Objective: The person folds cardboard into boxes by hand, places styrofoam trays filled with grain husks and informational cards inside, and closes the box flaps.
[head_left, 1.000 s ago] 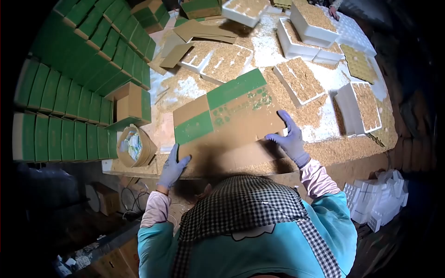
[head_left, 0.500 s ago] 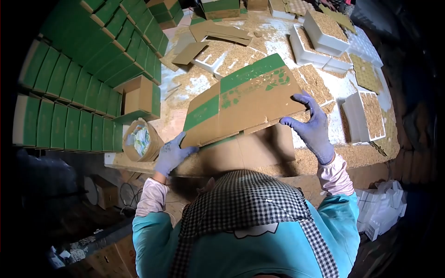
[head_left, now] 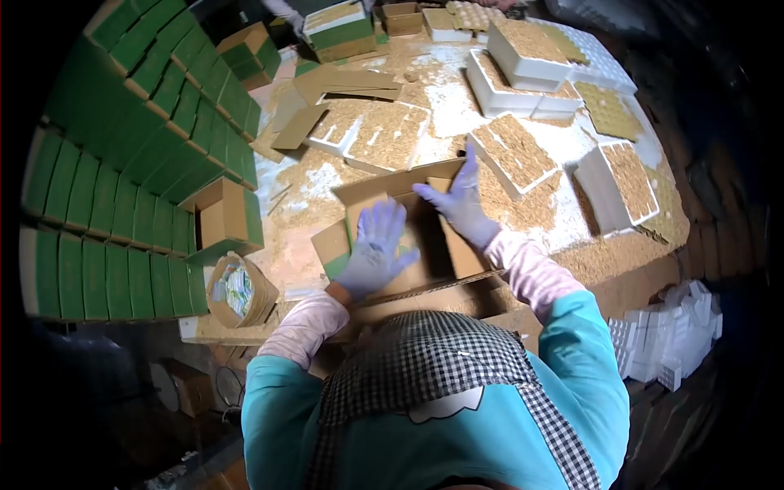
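Observation:
A cardboard box (head_left: 418, 237) stands partly opened out in front of me on the table, its brown inside showing and a strip of green at its left. My gloved left hand (head_left: 376, 247) lies over the box's left part with the fingers spread, palm down. At the right side of the box is my gloved right hand (head_left: 465, 200), thumb and fingers apart, against the inner side of the right flap (head_left: 465, 251). Dark shadow covers part of the box's inside.
Green boxes (head_left: 106, 188) are stacked at the left, near an open box (head_left: 222, 214) and a round bin of packets (head_left: 237, 294). White trays of shavings (head_left: 514, 151) and loose cardboard sheets (head_left: 347, 82) lie beyond. Another person's arm (head_left: 283, 11) shows at the top.
The flat green and brown cardboard has become an opened box with its inside facing up. Both hands have moved from its outer edges to over and inside it.

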{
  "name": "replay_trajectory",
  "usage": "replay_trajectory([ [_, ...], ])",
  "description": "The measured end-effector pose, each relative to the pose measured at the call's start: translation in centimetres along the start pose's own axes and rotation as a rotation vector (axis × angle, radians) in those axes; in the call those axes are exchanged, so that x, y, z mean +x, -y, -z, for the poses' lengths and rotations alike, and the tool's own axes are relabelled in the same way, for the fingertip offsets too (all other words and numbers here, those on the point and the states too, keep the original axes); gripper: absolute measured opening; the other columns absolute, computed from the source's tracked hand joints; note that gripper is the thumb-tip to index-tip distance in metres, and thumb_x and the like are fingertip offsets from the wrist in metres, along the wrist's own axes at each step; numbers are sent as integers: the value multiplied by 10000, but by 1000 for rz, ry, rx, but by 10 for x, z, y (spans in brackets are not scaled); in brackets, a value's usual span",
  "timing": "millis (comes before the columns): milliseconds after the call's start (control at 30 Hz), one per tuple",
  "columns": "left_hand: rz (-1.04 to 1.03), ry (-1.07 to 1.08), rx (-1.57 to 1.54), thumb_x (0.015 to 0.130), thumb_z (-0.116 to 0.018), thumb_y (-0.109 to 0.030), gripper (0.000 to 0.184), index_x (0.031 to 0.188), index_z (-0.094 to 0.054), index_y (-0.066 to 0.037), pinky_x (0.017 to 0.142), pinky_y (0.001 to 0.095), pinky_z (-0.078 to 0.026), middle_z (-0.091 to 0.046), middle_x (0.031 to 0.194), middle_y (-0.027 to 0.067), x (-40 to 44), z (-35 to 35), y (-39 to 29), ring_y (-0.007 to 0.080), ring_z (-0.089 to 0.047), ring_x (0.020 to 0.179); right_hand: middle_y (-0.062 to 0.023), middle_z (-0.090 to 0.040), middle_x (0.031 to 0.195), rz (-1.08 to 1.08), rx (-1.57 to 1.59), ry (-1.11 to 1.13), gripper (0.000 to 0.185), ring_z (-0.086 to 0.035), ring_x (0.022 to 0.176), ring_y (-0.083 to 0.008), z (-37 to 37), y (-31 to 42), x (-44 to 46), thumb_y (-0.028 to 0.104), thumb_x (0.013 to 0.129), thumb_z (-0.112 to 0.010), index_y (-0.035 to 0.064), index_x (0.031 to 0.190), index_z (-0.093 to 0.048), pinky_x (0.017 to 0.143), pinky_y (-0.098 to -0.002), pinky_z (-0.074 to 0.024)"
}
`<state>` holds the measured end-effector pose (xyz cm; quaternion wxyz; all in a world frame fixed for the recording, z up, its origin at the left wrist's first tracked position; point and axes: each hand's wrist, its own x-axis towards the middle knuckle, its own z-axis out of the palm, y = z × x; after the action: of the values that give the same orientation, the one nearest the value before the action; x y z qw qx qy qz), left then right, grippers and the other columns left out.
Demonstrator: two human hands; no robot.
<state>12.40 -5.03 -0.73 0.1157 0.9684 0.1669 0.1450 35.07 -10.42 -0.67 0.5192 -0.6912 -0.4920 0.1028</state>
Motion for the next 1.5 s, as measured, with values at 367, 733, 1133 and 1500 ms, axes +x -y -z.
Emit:
replay_trajectory([
  [367,-16,-29,144,801,-620,-236,546,1296,-504,-35,1052,497,-310,-507,1213,181,8,43,-6,378,-457,1132,-255,-467,1326,-179,151,-256,564,-473,1209,-413,57,-10,-46,151,880,-584,-39,1369,-375,1058,-422,-354],
  [733,4,132,-45,778,-665,-439,713,1315,-419,-40,1157,516,-70,-313,1447,263,6,10,8,457,-181,1385,-202,-392,1438,-252,161,171,734,-313,1362,-350,36,-41,-76,519,963,-410,31,1477,-217,1133,-385,-248],
  [1133,1164,-595,-1881,942,-549,-222,613,1468,-263,-89,964,411,-463,-486,1313,126,-114,-78,127,230,-541,1121,-235,-617,771,270,-94,765,513,-607,760,-414,-28,85,-57,503,875,-532,-9,892,-552,698,-472,-466],
  [1500,905,-432,-733,862,-439,21,655,1471,-200,31,984,296,-393,-416,1410,171,-82,-52,66,252,-471,1201,-293,-361,1396,-627,-725,-1182,966,-279,1338,-411,320,-162,-59,604,816,-605,-58,1424,-251,1104,-467,-244],
])
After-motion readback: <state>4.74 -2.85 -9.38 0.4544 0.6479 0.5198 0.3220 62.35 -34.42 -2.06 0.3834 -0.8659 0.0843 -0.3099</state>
